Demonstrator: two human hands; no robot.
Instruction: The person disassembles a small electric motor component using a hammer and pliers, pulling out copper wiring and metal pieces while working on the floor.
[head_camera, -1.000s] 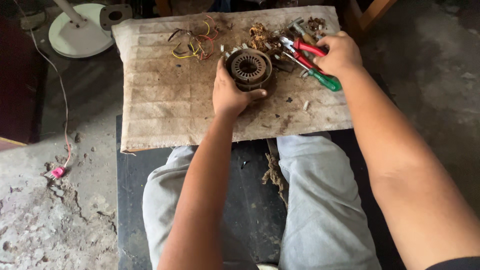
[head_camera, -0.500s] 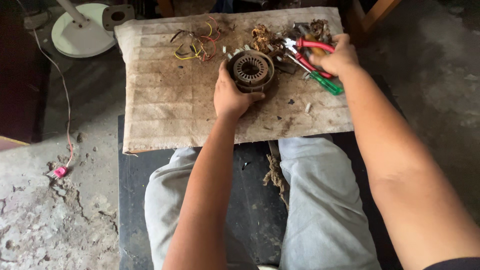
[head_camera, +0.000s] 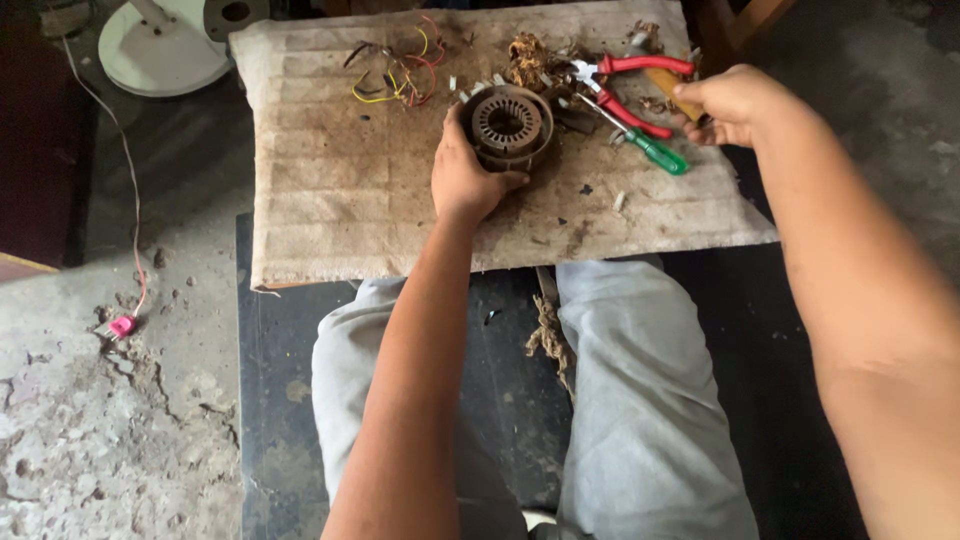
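A round metal motor stator (head_camera: 507, 122) lies on a worn cloth-covered board (head_camera: 340, 200) across my knees. My left hand (head_camera: 462, 178) grips its near rim, thumb on the side. My right hand (head_camera: 735, 100) sits at the board's right edge, fingers closed around a brown wooden tool handle (head_camera: 668, 88); the tool's working end is hidden. Red-handled pliers (head_camera: 640, 68) and a green-handled screwdriver (head_camera: 655, 153) lie between the stator and my right hand, untouched.
Loose yellow and red wires (head_camera: 400, 75) and a clump of copper winding (head_camera: 528, 55) lie at the board's far side, with small scraps scattered about. A white round fan base (head_camera: 165, 50) stands on the floor at far left, with a pink plug (head_camera: 122, 325) on a cord.
My right hand has left the pliers and screwdriver and moved right onto the wooden handle. The left hand stays on the stator.
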